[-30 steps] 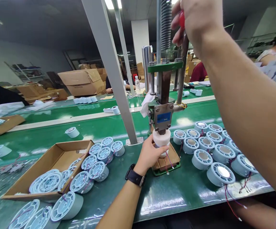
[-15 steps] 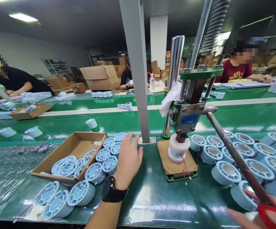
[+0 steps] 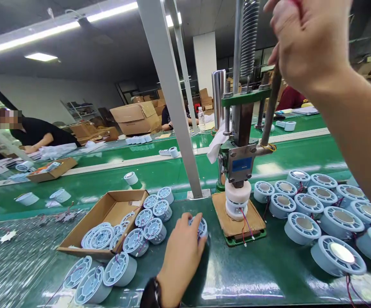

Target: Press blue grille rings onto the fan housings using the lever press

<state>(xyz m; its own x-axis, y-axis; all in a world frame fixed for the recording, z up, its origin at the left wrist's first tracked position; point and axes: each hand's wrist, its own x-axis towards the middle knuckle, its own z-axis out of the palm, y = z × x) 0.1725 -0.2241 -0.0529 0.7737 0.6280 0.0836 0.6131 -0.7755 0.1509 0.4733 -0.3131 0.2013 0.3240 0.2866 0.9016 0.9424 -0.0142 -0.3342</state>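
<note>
One blue housing [image 3: 202, 229] sits in the left hand's [image 3: 180, 254] half-curled fingers; the right hand [image 3: 313, 45] wraps the press lever [image 3: 271, 105]; wires [image 3: 244, 233] (thin) could tear if snagged.

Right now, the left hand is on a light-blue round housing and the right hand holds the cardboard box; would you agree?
Not quite: the head view shows the right hand on the press lever. The left hand is on a round housing.

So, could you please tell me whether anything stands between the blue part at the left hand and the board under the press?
Nothing visible stands between the blue part in the left hand and the board; on the board itself, another part sits under the press.
</note>
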